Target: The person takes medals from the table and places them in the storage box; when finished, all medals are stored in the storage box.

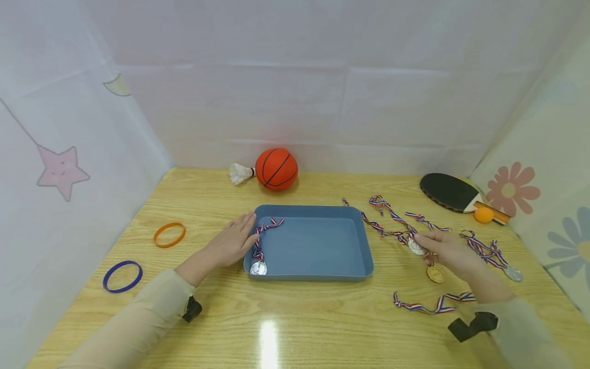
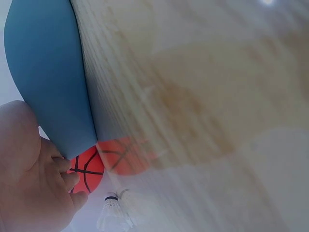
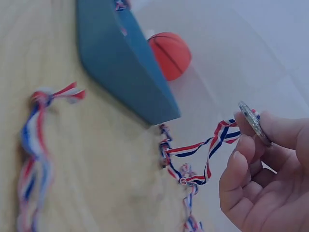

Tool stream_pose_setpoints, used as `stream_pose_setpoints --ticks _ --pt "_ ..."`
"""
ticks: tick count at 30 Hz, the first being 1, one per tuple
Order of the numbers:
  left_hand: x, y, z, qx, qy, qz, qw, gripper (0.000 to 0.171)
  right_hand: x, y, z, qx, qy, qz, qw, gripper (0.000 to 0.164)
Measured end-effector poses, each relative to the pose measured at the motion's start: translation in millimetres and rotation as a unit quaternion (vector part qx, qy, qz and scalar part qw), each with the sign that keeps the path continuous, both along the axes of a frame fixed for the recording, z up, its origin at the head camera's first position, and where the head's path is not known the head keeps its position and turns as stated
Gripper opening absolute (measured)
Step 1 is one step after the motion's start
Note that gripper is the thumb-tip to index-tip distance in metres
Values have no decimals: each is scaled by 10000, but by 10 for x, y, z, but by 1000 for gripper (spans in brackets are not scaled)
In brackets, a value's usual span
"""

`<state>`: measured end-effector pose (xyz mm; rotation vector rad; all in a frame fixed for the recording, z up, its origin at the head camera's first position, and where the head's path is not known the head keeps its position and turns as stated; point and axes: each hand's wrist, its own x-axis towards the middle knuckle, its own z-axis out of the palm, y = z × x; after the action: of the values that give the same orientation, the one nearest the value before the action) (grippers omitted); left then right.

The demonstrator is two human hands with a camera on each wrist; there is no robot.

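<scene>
My left hand (image 1: pixel 234 242) lies with straight fingers along the left side of a blue tray (image 1: pixel 318 251). Inside the tray, by that side, is a silver medal (image 1: pixel 258 268) with a knotted red, white and blue ribbon. To the right of the tray, my right hand (image 1: pixel 449 252) pinches another silver medal (image 1: pixel 417 247) between thumb and fingers. In the right wrist view this medal (image 3: pixel 253 123) is edge-on, and its ribbon (image 3: pixel 212 145) trails down to the table. Just below the right hand is a gold medal (image 1: pixel 435 273), its ribbon partly hidden by the hand.
More ribbons (image 1: pixel 430 307) and a silver medal (image 1: pixel 513 273) lie at the right. A table tennis bat (image 1: pixel 447 192) and orange ball (image 1: pixel 484 214) are at the back right. Behind the tray sit a basketball (image 1: pixel 276 169) and shuttlecock (image 1: pixel 240 173). Orange (image 1: pixel 169 234) and blue wristbands (image 1: pixel 122 277) lie left.
</scene>
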<state>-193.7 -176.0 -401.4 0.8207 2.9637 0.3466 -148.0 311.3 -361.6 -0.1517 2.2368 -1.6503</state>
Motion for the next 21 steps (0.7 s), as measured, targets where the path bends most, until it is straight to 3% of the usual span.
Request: stream_pose_setpoints --ticks 3,9,21 --pt "-2 -1 -3 -22 8 -3 10000 59 -33 4 113 -787 52 -22 9969 19" --pt "2 0 0 16 4 16 10000 59 -146 -20 280 -2149 293 96 9761 28" --pt "-1 -4 -3 98 88 -6 9999 58 -321 -241 689 -2857 1057 388 9517 27"
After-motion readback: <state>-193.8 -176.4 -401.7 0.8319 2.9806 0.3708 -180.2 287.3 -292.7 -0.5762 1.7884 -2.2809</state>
